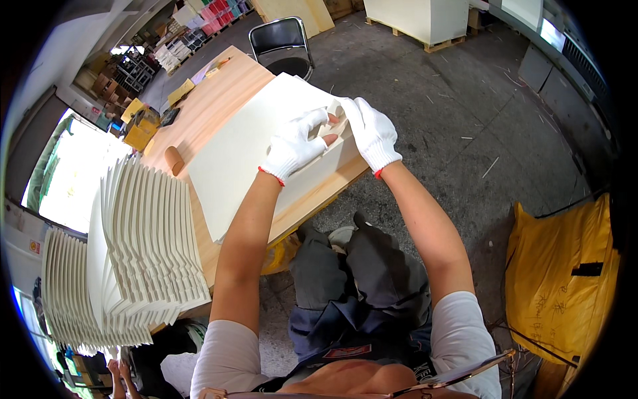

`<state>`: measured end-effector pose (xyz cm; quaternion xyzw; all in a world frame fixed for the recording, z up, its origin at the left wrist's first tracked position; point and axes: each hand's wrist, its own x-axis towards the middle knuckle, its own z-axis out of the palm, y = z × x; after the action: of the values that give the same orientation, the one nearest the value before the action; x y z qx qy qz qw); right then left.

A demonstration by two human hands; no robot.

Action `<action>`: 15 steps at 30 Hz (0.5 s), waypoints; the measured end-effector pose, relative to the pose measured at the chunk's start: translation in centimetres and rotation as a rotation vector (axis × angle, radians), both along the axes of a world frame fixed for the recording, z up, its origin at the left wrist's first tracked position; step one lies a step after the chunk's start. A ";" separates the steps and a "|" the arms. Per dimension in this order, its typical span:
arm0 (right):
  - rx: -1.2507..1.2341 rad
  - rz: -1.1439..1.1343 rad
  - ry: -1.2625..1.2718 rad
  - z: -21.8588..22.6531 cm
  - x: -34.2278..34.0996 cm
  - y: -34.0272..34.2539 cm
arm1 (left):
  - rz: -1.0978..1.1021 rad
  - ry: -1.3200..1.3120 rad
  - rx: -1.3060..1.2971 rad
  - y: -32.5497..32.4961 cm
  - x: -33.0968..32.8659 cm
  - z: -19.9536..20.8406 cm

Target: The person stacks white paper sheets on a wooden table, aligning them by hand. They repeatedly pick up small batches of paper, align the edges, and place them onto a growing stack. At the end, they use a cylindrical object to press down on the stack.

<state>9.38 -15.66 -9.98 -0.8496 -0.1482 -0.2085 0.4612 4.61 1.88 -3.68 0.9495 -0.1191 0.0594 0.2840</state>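
Note:
A large cream paper sheet (246, 146) lies on the wooden table (212, 100). My left hand (292, 146), in a white glove with cut fingertips, presses on the sheet near its right corner. My right hand (372, 133), also in a white glove, pinches the sheet's corner at the table's edge, and the corner looks bent up between both hands. A small wooden cylinder (174, 159) rests on the table just left of the sheet.
Fanned stacks of folded cream sheets (143, 239) fill the table's near left end. A yellow box (141, 128) and small items sit at the far end. A black chair (284, 41) stands beyond the table. A yellow sack (561, 272) lies on the concrete floor at my right.

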 end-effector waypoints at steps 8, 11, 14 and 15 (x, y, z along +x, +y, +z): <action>-0.019 -0.003 -0.046 -0.3 0.2 -0.1 | -0.026 0.013 -0.020 0.0 -0.3 0.5; -0.016 0.025 -0.032 0.0 -0.1 -0.3 | -0.008 -0.020 -0.025 -0.1 -0.4 0.5; -0.035 -0.009 -0.102 -0.6 0.2 -0.1 | -0.051 -0.100 0.007 0.2 0.0 -0.2; -0.018 -0.012 -0.085 -0.5 0.1 -0.1 | -0.070 -0.109 0.015 0.4 0.1 -0.2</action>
<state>9.53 -15.75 -10.52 -0.8451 -0.1645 -0.2455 0.4455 4.71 2.24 -3.91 0.9422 -0.1679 0.1003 0.2721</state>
